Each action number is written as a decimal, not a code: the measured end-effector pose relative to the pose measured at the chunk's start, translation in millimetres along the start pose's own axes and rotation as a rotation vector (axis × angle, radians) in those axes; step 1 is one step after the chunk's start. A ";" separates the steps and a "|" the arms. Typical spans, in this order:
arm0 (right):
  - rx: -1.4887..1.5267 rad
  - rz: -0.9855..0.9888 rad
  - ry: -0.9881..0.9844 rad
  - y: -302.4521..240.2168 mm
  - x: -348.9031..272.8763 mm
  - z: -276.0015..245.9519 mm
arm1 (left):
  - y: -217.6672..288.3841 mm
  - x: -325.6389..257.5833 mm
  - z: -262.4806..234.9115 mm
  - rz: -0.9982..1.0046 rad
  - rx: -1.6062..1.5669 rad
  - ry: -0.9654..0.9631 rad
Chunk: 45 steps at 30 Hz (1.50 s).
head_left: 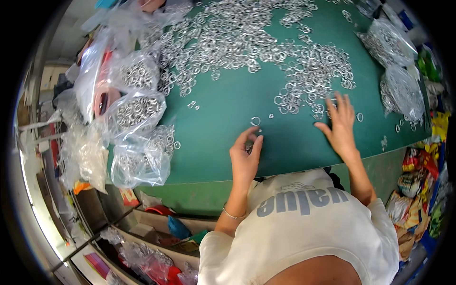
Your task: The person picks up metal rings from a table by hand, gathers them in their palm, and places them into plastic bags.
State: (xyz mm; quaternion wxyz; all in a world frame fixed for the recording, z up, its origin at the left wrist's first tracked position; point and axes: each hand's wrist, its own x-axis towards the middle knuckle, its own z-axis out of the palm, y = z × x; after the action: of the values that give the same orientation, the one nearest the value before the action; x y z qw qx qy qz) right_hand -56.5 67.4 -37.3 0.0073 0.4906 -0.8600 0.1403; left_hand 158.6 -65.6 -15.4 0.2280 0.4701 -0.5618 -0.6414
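At the near edge of the green counter [228, 109], the left hand [245, 159] is seen with fingers curled together, pinching small metal rings [249, 149]. At 2 o'clock from it, the right hand [339, 126] is laid flat and released, its fingertips [332, 102] touching the big heap of rings [266, 42]. One loose ring [255, 121] lies just at 12 o'clock of the left hand. Clear bags of rings [137, 111] are piled at 9 o'clock.

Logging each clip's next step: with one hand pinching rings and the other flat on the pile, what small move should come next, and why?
Probably the right hand drags a few metal rings from the pile's edge toward the left hand. The left hand's fingertips pinch a small cluster, and only a few loose rings lie near it on the green table.
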 end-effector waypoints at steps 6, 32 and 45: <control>0.499 -0.245 0.103 -19.6 6.9 13.5 | -6.0 26.6 11.5 0.374 0.765 0.202; 0.260 -0.348 -0.017 -27.2 40.5 7.1 | 6.4 27.1 10.6 -0.455 -1.178 -0.280; 0.422 0.068 0.285 6.9 36.9 -21.6 | 9.5 30.1 27.0 -0.611 -1.252 -0.092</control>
State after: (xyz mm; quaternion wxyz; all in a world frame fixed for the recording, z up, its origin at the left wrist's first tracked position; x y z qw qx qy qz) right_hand -84.2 45.0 -12.6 0.0209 0.4274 -0.8179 0.3847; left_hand 119.6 -79.2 -19.0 0.2416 0.3597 0.0619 -0.8991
